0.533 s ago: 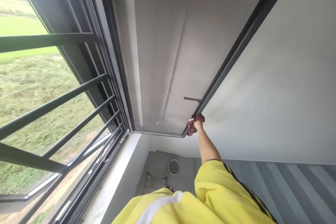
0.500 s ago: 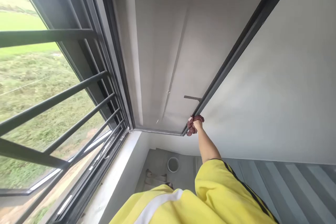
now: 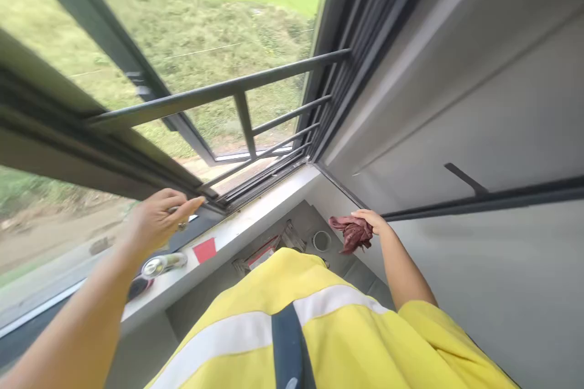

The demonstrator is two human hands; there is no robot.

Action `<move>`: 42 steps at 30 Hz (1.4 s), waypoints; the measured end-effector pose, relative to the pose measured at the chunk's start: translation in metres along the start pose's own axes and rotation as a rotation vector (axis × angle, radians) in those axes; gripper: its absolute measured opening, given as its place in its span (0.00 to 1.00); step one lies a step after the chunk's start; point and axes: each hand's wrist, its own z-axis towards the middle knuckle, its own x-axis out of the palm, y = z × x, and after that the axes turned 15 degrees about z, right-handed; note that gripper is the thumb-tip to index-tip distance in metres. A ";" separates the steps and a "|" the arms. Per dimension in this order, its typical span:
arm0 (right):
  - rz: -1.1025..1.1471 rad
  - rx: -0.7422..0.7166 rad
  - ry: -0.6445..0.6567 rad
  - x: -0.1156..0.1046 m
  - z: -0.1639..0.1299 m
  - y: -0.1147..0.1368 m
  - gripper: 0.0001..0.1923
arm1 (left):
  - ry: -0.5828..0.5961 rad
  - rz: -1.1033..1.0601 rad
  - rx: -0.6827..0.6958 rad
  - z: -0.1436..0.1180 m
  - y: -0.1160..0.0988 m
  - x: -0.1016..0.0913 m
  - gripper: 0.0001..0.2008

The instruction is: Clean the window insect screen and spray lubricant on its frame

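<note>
My right hand (image 3: 373,220) is closed on a crumpled maroon cloth (image 3: 351,233) that hangs from the fingers. It is at the lower corner of the dark-framed open window sash (image 3: 438,209), whose handle (image 3: 465,179) sticks out farther along the frame. My left hand (image 3: 162,219) is raised in front of the dark window post (image 3: 104,152), fingers curled, with a ring on one finger. Something small and pale shows between the fingers, too blurred to name. Close by, a clear bottle or can lying on its side (image 3: 165,264) rests on the white sill (image 3: 269,200).
A red patch (image 3: 205,250) lies on the sill. Dark metal bars (image 3: 228,91) cross the window opening. Below, a bucket (image 3: 322,240) stands on the grey floor, with what looks like a step ladder (image 3: 288,232) near it.
The view has swung left and down. My left hand has come into view at the window post. My right hand still holds the cloth near the sash corner.
</note>
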 end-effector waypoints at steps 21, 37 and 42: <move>-0.350 -1.558 0.670 0.287 -0.208 0.356 0.35 | -0.631 -0.866 -0.177 0.042 -0.081 0.037 0.17; -0.583 -2.300 0.218 0.332 -0.165 0.307 0.27 | -0.350 -1.160 -0.535 -0.031 -0.012 0.132 0.05; -0.164 -2.319 0.849 0.356 -0.176 0.187 0.18 | -0.636 -1.418 -1.237 -0.126 0.092 0.194 0.07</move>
